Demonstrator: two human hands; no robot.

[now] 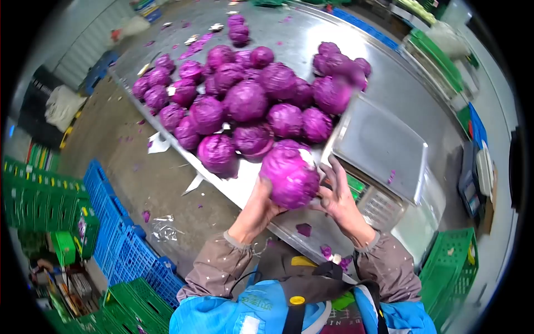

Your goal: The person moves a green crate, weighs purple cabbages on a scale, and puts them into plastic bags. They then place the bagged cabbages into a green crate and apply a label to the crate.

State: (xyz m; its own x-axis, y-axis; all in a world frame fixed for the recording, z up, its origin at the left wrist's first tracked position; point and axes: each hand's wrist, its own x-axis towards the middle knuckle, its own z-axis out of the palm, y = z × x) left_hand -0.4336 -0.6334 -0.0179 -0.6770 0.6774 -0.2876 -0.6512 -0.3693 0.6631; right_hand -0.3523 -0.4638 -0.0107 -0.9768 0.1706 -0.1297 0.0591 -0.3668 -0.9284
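Observation:
A round red cabbage [290, 173] is in my left hand [260, 201], low over the near edge of the metal table. The thumb lies along its left side, and the other fingers are partly hidden beneath it. My right hand [338, 196] is at the cabbage's right side with its fingers spread; the thumb side appears to touch the lower right of the head. A pale cut patch shows at the cabbage's upper right. Right behind it, more red cabbages [245, 101] are piled on the table [289, 33].
A weighing scale [381, 146] with a flat metal pan stands right of the pile. Loose purple leaves [303, 229] lie near the table edge. Blue crates [119, 239] and green crates [44, 192] stand on the left, with another green crate [449, 273] at lower right.

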